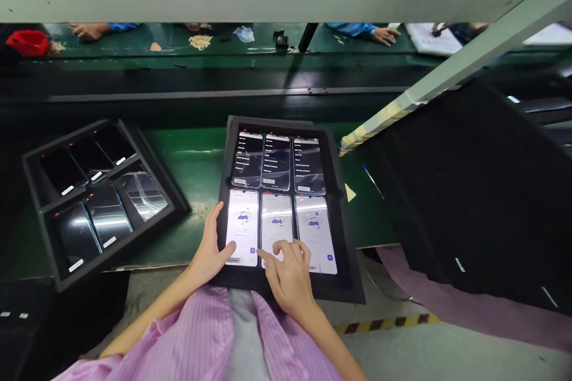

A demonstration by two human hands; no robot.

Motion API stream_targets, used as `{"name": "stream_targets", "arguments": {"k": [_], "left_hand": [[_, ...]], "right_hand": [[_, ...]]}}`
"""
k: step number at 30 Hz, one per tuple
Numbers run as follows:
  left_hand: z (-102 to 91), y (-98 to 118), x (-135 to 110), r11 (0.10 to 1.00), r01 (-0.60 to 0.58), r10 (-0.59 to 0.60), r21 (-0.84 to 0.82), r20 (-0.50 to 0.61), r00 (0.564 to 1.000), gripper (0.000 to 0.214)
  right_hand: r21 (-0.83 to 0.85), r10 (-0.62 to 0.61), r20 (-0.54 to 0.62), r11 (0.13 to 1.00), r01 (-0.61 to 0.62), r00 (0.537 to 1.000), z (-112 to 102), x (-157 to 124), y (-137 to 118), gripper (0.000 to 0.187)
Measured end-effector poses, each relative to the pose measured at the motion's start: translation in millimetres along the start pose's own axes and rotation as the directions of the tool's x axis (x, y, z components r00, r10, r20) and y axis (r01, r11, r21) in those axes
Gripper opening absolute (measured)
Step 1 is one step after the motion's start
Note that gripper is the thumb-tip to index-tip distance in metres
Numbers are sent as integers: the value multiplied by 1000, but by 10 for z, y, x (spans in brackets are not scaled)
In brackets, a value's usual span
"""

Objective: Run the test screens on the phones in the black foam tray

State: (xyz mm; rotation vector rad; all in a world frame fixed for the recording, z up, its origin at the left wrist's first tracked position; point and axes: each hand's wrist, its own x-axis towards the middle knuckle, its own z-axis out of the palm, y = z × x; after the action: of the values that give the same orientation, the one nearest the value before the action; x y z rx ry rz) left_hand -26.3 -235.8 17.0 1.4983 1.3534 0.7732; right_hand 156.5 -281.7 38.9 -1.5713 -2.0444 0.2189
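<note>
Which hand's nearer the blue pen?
Right. The right hand is over the tray's lower phones, left of the pen and closer to the wearer; the left hand is farther left, at the tray's left edge.

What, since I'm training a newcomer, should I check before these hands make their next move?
1. Middle tray holding six phones: ok.
2. Top-row phones lit: ok, showing text lists.
3. Bottom-row phones lit: ok, mostly white.
4. Left hand at the tray's left side: ok, thumb over the lower-left phone.
5. Right hand touching a screen: cannot tell; its index fingertip is by that phone's lower right corner.
6. Tray wholly on the table: not ok, its near edge juts past the table's.
</note>
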Motion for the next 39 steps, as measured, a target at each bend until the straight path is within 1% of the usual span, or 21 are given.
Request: {"name": "stream_targets", "arguments": {"k": [2, 4, 6, 7, 9, 11, 12, 14, 17, 19, 20, 22, 25, 27, 30, 34, 36, 39], "left_hand": [[1, -5, -2, 1000, 10, -9, -29, 18, 1000, 76], [2, -6, 4, 999, 8, -8, -46, 10, 1000, 77], [10, -17, 4, 999, -7, 7, -52, -13, 1000, 76], [18, -25, 1, 999, -17, 16, -51, -27, 1000, 75], [39, -40, -6, 999, -26, 24, -46, -49, 999, 73], [61, -46, -11, 999, -16, 14, -41, -67, 998, 72], [70, -46, -13, 999, -9, 6, -40, -77, 997, 71], [83, -46, -13, 999, -4, 0, -38, -97, 995, 71], [90, -49, -11, 999, -23, 19, -29, -115, 993, 70], [90, -53, -10, 999, -31, 28, -21, -120, 992, 70], [91, -55, -9, 999, -31, 28, -18, -124, 992, 70], [93, -57, -7, 1000, -27, 25, -13, -137, 990, 70], [94, -55, -3, 1000, -23, 22, -5, -153, 988, 70], [92, -54, -3, 1000, -21, 20, -2, -151, 988, 71], [83, -57, -4, 1000, -8, 4, -27, -135, 991, 71], [64, -59, -11, 990, 29, -42, -138, -90, 995, 77], [52, -56, -17, 984, 38, -51, -172, -67, 996, 79], [41, -51, -30, 985, 34, -41, -169, -42, 998, 82]], "right_hand": [[-22, -5, 49, 1000, 6, 999, 20, 23, -3, 39], [-59, -15, 104, 998, 21, 994, 28, 29, -8, 38], [-96, -18, 116, 995, 29, 993, 19, 9, -9, 37], [-110, -11, 93, 994, 22, 996, 4, -13, -2, 37], [-142, 25, 1, 990, -25, 1000, -53, -77, 35, 39], [-195, 94, -97, 974, -112, 991, -130, -157, 96, 41], [-226, 132, -125, 961, -158, 983, -167, -195, 129, 41], [-277, 185, -126, 937, -214, 975, -218, -255, 181, 42], [-314, 201, -36, 928, -202, 979, -231, -302, 217, 41], [-322, 210, -7, 925, -201, 978, -231, -327, 236, 41], [-328, 222, -24, 919, -217, 975, -241, -344, 253, 41], [-356, 267, -111, 889, -289, 957, -287, -389, 309, 42], [-429, 344, -234, 803, -414, 909, -383, -460, 429, 42], [-473, 373, -245, 760, -446, 895, -424, -491, 497, 42], [-508, 370, -220, 746, -429, 903, -431, -501, 538, 41], [-506, 336, -259, 751, -424, 905, -397, -452, 466, 40], [-479, 310, -252, 783, -396, 917, -360, -399, 379, 40], [-377, 247, -187, 876, -302, 951, -249, -291, 194, 40]]}}
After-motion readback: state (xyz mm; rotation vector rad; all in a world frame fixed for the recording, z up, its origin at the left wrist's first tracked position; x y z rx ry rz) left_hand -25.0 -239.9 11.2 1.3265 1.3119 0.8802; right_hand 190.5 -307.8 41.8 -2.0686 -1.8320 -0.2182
